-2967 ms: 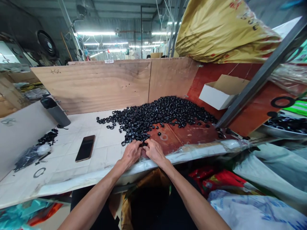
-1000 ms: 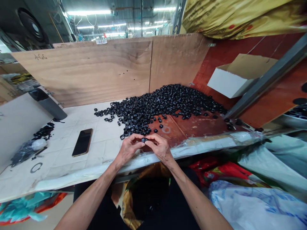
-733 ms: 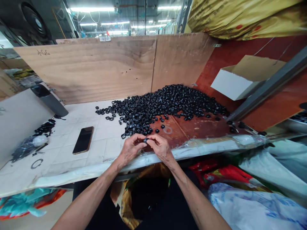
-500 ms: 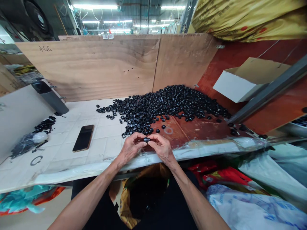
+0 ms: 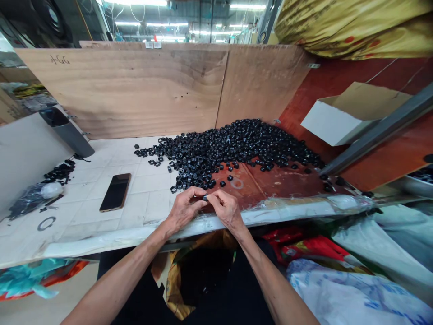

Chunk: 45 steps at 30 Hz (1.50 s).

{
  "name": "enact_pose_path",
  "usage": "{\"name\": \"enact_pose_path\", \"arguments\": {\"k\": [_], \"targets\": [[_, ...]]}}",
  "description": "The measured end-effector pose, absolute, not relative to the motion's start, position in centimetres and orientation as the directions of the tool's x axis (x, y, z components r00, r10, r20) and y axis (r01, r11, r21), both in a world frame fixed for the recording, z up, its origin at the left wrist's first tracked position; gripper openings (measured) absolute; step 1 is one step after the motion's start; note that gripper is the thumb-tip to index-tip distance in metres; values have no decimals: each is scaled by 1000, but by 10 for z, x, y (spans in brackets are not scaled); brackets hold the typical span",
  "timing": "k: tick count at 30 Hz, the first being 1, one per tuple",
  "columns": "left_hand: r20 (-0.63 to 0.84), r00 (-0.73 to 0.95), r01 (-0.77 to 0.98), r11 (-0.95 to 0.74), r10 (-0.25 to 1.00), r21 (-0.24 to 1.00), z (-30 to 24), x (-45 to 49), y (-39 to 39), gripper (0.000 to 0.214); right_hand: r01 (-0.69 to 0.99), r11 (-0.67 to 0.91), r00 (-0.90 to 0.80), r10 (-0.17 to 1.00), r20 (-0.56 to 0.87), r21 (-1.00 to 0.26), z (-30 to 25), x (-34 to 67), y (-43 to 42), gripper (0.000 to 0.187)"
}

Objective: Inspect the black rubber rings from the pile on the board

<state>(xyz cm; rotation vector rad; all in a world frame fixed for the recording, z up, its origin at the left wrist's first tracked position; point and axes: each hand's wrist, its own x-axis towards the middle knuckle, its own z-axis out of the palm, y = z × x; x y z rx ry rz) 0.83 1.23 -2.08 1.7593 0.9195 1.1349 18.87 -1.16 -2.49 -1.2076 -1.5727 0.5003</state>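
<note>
In the head view, your left hand (image 5: 182,212) and right hand (image 5: 227,210) met fingertip to fingertip just above the near edge of the bench (image 5: 84,219). Both were closed narrowly on one small black ring (image 5: 204,197), pinched between thumbs and forefingers with the other fingers curled in. The ring sat just in front of the pile (image 5: 237,144) of like rings, which spread back to the plywood wall (image 5: 135,90); a phone (image 5: 115,192) lay flat well to your left, a grey flask (image 5: 67,133) leaned beyond it, and an open box (image 5: 324,126) stood right of the pile.
</note>
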Motion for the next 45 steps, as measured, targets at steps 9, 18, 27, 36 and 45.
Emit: {"name": "enact_pose_path", "arguments": {"k": [9,18,27,36,45], "targets": [[242,359,-21,-252,901,968,-20,14,10,20,336,461,49,863,504,-821,-28,189,-15,12],[145,292,-132,-110,945,985,-10,14,11,23,96,445,86,887,453,-890,-33,196,-8,20],[45,322,-169,11,946,986,0,13,8,33,87,370,80,923,377,-925,-39,194,-3,15],[28,224,-185,14,974,983,-1,11,11,36,12,317,63,946,317,-948,-34,199,-6,28],[27,310,-149,20,950,989,4,16,8,31,-34,471,115,878,465,-881,-31,201,-6,4]]}}
